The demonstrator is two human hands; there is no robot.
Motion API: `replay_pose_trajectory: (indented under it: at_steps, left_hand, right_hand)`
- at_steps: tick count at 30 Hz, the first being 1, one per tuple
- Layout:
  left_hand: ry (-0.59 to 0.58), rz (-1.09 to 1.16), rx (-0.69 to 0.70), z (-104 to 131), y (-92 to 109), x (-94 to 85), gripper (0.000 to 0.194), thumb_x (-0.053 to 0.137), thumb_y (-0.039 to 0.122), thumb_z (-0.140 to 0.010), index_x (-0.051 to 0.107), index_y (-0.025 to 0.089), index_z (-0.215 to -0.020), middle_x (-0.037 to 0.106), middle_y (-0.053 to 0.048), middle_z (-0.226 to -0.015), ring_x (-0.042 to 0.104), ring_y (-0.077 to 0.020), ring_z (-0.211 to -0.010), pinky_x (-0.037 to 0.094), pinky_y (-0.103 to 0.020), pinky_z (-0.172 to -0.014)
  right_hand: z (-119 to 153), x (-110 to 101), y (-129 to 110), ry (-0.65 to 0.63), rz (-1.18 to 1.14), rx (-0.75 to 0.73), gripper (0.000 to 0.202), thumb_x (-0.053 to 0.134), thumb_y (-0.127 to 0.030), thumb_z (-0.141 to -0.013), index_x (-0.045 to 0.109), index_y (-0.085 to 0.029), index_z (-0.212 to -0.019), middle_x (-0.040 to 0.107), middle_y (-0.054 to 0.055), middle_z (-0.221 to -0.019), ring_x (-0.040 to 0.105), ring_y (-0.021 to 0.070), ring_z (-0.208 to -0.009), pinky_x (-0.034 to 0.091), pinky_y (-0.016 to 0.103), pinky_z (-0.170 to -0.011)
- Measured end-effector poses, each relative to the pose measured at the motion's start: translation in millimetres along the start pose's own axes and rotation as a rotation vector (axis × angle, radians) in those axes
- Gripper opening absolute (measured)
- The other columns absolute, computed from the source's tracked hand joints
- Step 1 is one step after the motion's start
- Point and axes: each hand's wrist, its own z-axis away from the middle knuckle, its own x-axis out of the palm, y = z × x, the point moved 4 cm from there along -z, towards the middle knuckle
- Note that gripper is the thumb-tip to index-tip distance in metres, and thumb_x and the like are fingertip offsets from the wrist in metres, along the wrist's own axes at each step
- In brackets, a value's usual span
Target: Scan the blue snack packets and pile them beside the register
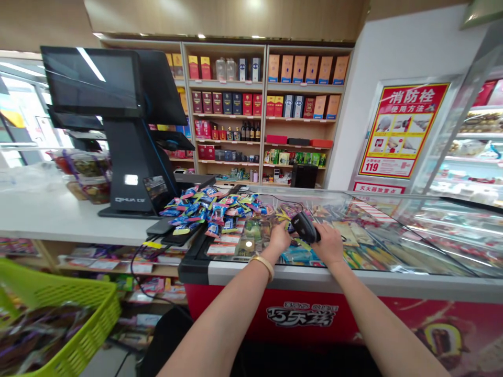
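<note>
Inside the Shop: Scanner Up, Packets Heaped Alongside

A bright shop, boxed goods lining the shelves (226, 84) along the back wall, and in front of them the glass top (396, 251) of a red chest freezer (220, 301): that was where the action was! The right hand (329, 243) had its fingers closed round a black barcode scanner (305, 226), held over the glass near the front edge. The left hand (280, 237) hung close beside the scanner's head, fingers curled and partly closed; a bit of blue wrapping (291, 228) showed by the fingertips, but I couldn't tell whether it was gripped.

And the score? A heap of small wrapped packets (215, 209) lay across the freezer's left end, reaching toward the pay terminal (129, 152). By my reckoning this was scanning in mid-run, though nothing showed which packets had been counted and which were left. Low on the left, a lime-green basket (84, 340) held a load of bagged goods.

Now, the room to move! The freezer's front rim (223, 273) ran just below the forearms, an edge to mind. Rightward the glass stretched wide and flat, room to swing. Leftward looked tight: packets first, then the terminal's base on the white tabletop (23, 209).
</note>
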Motion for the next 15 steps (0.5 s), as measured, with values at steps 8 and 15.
replay_pose_trajectory:
  at_steps: [8,15]
  left_hand:
    - [0.082,-0.286,-0.021,13,-10,-37.6,0.046,0.053,0.017,-0.085,0.050,0.016,-0.131,0.060,-0.018,-0.120,0.055,-0.0288,-0.116,0.040,-0.041,-0.099]
    - [0.386,-0.721,-0.156,25,-62,-119.2,0.049,0.050,0.030,-0.084,0.050,0.011,-0.129,0.058,-0.022,-0.116,0.054,-0.0350,-0.110,0.037,-0.045,-0.092]
  right_hand:
    - [1,-4,-4,-0.027,0.024,0.024,0.030,0.055,-0.021,-0.077,0.065,-0.020,-0.106,0.065,0.007,-0.088,0.053,0.0228,-0.084,0.029,0.033,-0.074]
    - [0,-3,-11,-0.068,-0.014,-0.020,0.030,0.057,-0.019,-0.075,0.065,-0.020,-0.104,0.066,0.006,-0.088,0.054,0.0215,-0.086,0.029,0.031,-0.075]
